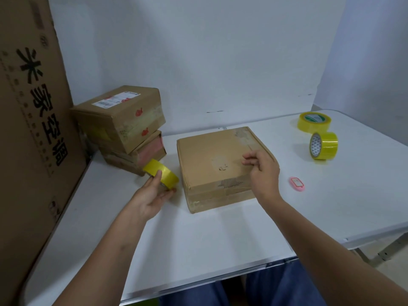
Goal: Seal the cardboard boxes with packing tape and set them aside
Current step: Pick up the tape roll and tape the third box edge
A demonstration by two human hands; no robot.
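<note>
Left hand (152, 195) gripping tape roll (160, 176) beside box (218, 166); right hand (263, 171) above it, fingers loosely curled, empty.

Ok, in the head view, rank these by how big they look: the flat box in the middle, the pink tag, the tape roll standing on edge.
1. Flat box
2. Tape roll standing on edge
3. Pink tag, clearly smallest
</note>
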